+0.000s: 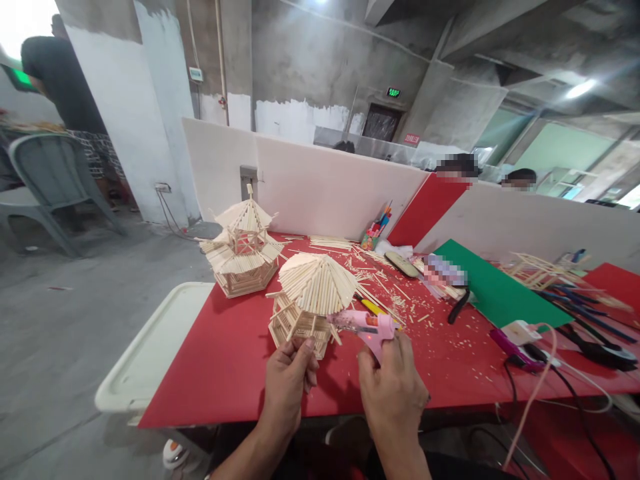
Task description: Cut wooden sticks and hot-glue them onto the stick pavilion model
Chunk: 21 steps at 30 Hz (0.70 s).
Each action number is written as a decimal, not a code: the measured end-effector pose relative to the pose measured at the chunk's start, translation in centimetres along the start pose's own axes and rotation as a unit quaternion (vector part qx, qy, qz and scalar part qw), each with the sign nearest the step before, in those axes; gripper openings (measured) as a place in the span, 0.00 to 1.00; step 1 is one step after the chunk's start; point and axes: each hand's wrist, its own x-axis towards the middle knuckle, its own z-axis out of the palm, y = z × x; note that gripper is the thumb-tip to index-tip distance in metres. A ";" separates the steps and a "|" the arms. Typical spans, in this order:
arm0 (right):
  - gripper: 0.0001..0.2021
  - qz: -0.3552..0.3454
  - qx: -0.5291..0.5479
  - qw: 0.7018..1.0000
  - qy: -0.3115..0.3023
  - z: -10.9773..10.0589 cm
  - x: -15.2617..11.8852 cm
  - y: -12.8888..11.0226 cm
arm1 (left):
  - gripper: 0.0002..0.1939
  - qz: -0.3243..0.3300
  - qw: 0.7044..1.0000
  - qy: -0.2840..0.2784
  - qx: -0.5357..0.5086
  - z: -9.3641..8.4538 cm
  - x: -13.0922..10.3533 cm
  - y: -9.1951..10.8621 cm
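My right hand (395, 383) is wrapped around a pink hot glue gun (383, 327), whose nozzle points left at the lower edge of a pavilion model's roof. This pavilion model (317, 283) is built from thin wooden sticks and stands before me on the red tabletop (200, 373). With fingers pinched, my left hand (293, 370) is at the front of the model's base; whether it grips the base or a small stick there I cannot make out. Behind and to the left stands a two-tiered stick pavilion (245, 250) with a finial on top.
Loose sticks and cut scraps (385, 287) lie right of the models, with a yellow utility knife (370, 305) among them. A pen holder (373, 233), a green board (500, 287) and a purple power strip (517, 350) with cables are farther right. A white partition (325, 187) bounds the back.
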 end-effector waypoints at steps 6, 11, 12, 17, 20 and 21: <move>0.16 -0.007 0.003 1.000 0.018 -0.1 -0.1 0.1 | 0.18 0.002 1.000 0.005 0.000 0.1 -0.1 0.0; 0.16 -0.012 0.003 1.000 0.017 -0.2 -0.1 -0.1 | 0.18 -0.003 1.000 0.003 -0.005 0.3 -0.2 0.0; 0.17 -0.013 0.002 1.000 0.017 -0.2 -0.1 -0.2 | 0.18 -0.006 1.000 0.002 -0.006 0.3 -0.2 0.1; 0.17 -0.010 -0.002 0.999 0.032 -0.3 0.0 -0.1 | 0.19 -0.024 1.000 -0.002 -0.019 0.2 -0.3 0.5; 0.17 -0.010 0.002 0.999 0.041 -0.2 -0.1 0.0 | 0.18 -0.028 0.999 -0.002 -0.034 0.1 -0.4 0.7; 0.17 -0.011 0.004 0.999 0.040 -0.2 -0.1 0.0 | 0.17 -0.028 0.999 -0.003 -0.036 0.1 -0.4 0.7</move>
